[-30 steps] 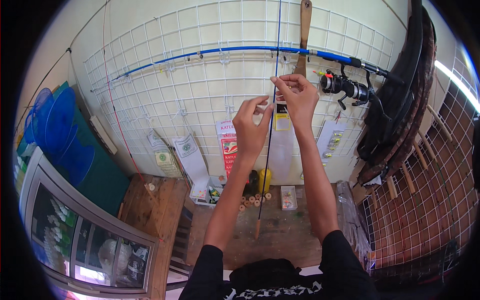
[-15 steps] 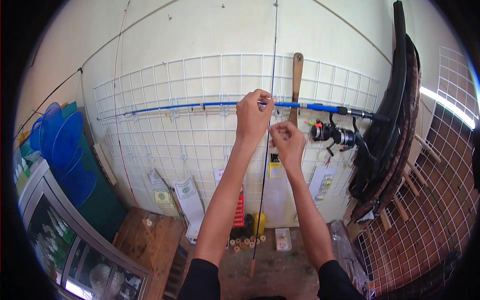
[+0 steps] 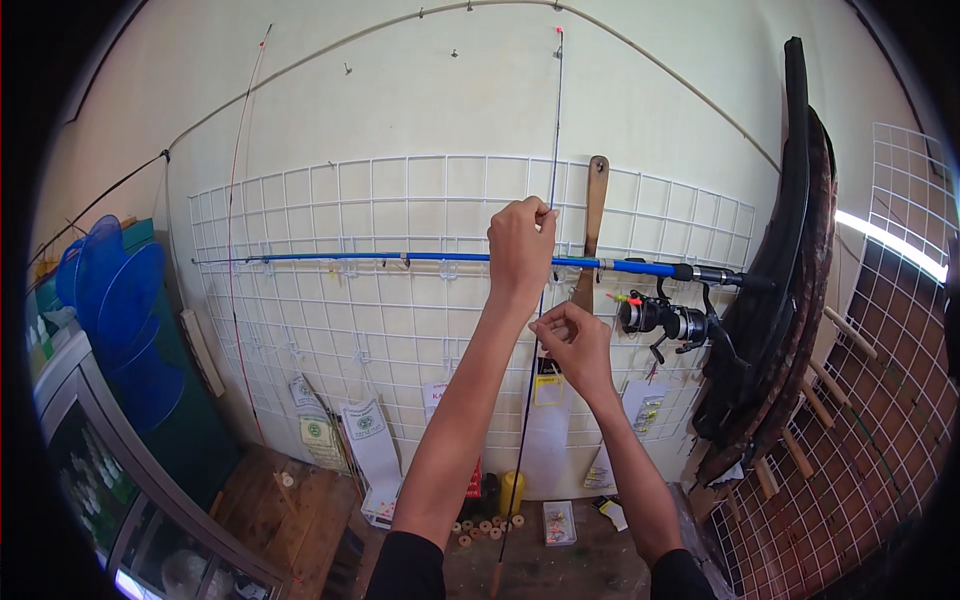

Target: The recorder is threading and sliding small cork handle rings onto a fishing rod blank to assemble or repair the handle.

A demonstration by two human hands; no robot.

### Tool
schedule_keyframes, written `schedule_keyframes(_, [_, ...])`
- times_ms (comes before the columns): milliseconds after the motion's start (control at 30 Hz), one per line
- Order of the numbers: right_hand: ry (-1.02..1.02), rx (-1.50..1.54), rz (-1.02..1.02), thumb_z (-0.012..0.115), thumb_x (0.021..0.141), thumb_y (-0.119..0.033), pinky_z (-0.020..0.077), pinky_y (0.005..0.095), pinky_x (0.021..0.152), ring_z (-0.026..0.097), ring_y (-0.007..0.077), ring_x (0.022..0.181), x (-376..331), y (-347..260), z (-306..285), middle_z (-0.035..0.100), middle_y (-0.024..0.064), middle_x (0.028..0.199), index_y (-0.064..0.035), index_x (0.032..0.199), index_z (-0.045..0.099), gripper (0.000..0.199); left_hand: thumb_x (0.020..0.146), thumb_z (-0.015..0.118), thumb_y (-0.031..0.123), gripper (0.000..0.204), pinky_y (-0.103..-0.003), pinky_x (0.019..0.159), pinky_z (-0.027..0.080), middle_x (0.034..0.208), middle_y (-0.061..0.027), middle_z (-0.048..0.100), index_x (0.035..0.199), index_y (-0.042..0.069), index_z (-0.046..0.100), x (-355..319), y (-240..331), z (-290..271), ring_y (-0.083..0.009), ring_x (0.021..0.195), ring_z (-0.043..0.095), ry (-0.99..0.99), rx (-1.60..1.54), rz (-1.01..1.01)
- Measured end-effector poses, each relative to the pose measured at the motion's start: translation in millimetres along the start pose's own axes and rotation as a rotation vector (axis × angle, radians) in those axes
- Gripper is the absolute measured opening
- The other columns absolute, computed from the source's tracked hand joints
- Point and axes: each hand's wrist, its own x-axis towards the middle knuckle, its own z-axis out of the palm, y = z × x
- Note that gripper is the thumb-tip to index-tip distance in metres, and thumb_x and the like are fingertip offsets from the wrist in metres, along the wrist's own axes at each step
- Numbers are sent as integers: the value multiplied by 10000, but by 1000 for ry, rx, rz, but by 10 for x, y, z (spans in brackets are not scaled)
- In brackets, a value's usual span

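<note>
A slim dark fishing rod (image 3: 531, 400) stands nearly upright in front of me, its small red tip high against the wall and its brownish butt low near the floor. My left hand (image 3: 520, 250) is closed around its upper part, thumb and fingertips pinched at the shaft. Lower down, my right hand (image 3: 577, 345) pinches at the same rod with thumb and forefinger, the other fingers curled. Any fine line between the fingers is too thin to make out. Behind my left wrist, a blue fishing rod (image 3: 440, 257) lies across the wall grid, with a black spinning reel (image 3: 665, 320).
A white wire grid (image 3: 400, 190) covers the wall, with a wooden paddle-like piece (image 3: 596, 210) on it. Dark rod bags (image 3: 775, 290) hang at right. Blue nets (image 3: 125, 300) and a glass cabinet (image 3: 110, 430) stand left. Below are cork rings (image 3: 490, 527) and a small box (image 3: 559, 522).
The view has tilted upward, bringing the rod's red tip into sight. My left hand has risen above the blue rod, and my right hand sits slightly lower against the grid, widening the gap between them.
</note>
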Motion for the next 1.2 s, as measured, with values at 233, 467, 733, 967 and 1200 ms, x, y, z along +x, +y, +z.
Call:
schedule_keyframes(233, [-173,-83,87,721,807,-134,487,248,539,621,93,541,312,-374,-358,692,59,726,10,863,692,157,824,675,126,155,-337,591,493,737,-156,674,798,-27,666,-139,-9,-108,-244,585,636,-13,-36,-32])
schedule_keyframes(467, [146,134,4,709,826,-161,511,243,446,638,123,528,1044,-683,-439,670,100,669,45,875,681,214,808,683,75,101,-356,572,471,742,-163,647,820,-25,669,-315,46,-191,-253,576,612,-48,-10,43])
schedule_keyframes(733, [194,2,-84,722,793,-117,510,263,428,638,145,502,1189,-640,-219,654,105,637,63,829,651,197,800,679,50,97,-368,575,459,750,-178,635,822,-43,661,-412,99,-229,-265,579,597,-83,-19,88])
schedule_keyframes(967, [197,31,-55,724,775,-91,501,244,469,617,120,495,1059,-480,-190,666,95,637,49,826,655,164,798,692,65,109,-348,569,458,738,-167,645,806,-38,658,-601,81,-293,-250,558,576,-117,-37,69])
schedule_keyframes(1200, [145,30,-6,721,784,-71,481,237,467,612,99,497,1001,-381,-184,661,86,604,33,793,679,113,788,742,116,283,-297,546,470,766,-106,668,1027,10,634,-686,45,-343,-128,575,581,-233,-151,-135])
